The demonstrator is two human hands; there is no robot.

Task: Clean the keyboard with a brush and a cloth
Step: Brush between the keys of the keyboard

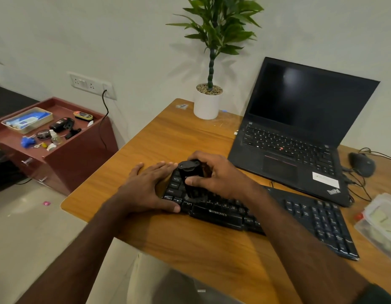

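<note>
A black keyboard [304, 218] lies slanted across the wooden table [164, 139], its left end near the middle. My left hand [146, 187] lies flat on that left end, fingers spread, thumb on the front edge. My right hand [221, 174] grips a black brush [190, 178] by its block handle and holds it down on the left keys. The bristles are hidden under the brush body. No cloth shows in either hand.
An open black laptop [299, 137] stands behind the keyboard. A potted plant [208, 99] sits at the table's back edge. A mouse [362, 164] with cables and a clear plastic box [380, 224] are at the right. A red side cabinet [52, 137] with small items stands left.
</note>
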